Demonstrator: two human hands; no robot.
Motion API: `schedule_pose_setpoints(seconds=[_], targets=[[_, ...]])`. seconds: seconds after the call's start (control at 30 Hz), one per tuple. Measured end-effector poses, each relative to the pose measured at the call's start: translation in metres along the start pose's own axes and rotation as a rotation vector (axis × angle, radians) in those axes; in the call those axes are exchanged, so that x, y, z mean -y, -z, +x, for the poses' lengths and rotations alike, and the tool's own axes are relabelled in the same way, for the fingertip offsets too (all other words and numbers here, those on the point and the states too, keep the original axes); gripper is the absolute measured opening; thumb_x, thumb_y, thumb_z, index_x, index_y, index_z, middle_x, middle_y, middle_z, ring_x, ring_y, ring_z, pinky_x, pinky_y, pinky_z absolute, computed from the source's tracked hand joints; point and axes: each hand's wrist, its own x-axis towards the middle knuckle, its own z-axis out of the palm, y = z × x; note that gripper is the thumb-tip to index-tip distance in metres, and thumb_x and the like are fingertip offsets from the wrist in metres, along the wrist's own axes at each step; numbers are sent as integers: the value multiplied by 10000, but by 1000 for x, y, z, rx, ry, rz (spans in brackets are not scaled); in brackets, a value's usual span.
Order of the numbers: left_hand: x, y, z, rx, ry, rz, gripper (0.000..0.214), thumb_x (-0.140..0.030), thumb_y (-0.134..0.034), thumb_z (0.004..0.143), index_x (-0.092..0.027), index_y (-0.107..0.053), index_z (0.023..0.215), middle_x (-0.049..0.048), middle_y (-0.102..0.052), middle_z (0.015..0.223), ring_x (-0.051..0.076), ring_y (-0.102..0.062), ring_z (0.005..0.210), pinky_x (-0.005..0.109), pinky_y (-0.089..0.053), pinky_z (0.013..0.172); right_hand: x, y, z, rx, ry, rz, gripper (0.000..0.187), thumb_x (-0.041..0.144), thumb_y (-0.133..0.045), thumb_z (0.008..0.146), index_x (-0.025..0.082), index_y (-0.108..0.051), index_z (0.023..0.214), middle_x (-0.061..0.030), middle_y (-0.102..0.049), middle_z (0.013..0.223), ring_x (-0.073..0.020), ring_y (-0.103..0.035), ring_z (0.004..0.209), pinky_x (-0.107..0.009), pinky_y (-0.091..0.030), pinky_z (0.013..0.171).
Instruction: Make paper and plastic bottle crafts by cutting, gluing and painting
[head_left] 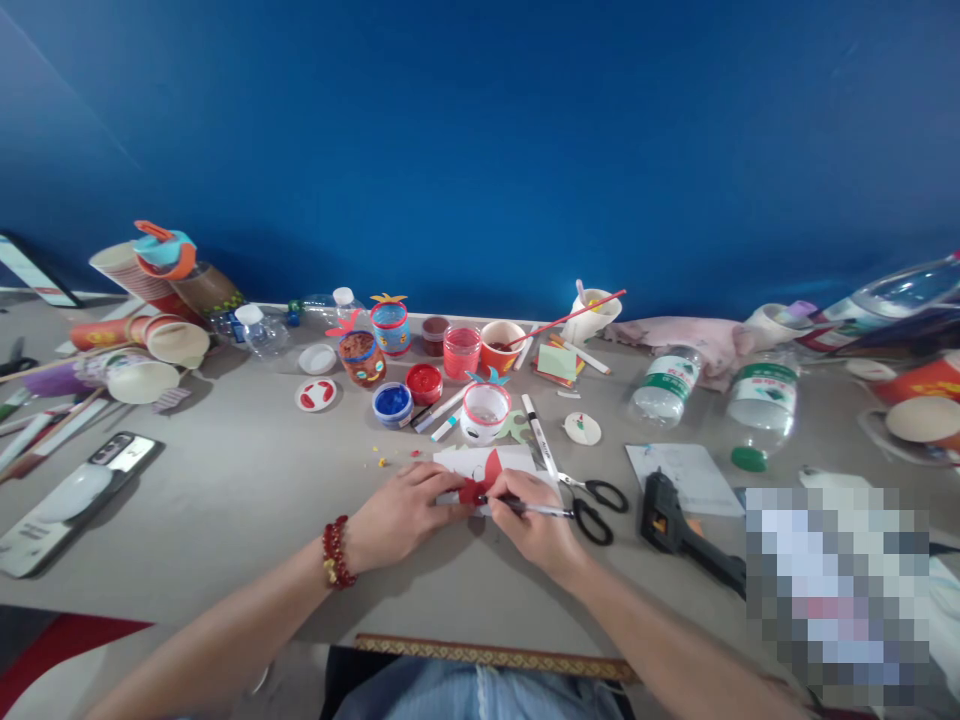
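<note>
Plain blue wall [480, 150] behind a grey table [247, 520]

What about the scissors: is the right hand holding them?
No, the right hand holds a pen; the scissors lie on the table.

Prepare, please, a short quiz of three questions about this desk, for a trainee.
1. Which hand holds the pen, and over what?
2. True or false: the bracelet is on the right wrist.
3. Which of these is nearest to the scissors? A) phone B) glue gun C) blue paint

Key:
1. The right hand, over the red paper.
2. False: the bracelet is on the left wrist.
3. B, the glue gun.
</note>
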Motion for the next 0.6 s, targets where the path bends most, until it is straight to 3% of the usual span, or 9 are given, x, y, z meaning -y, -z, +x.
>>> schedule_pose_setpoints(seconds=[0.6], targets=[[1, -1, -1, -1, -9, -2, 360, -216, -451, 975, -315, -580, 1296, 71, -576, 1322, 244, -510, 1144, 429, -412, 994, -1, 1, -2, 5, -19, 23, 155, 143, -489, 829, 212, -507, 692, 15, -547, 646, -149, -508, 631, -266, -375, 606]])
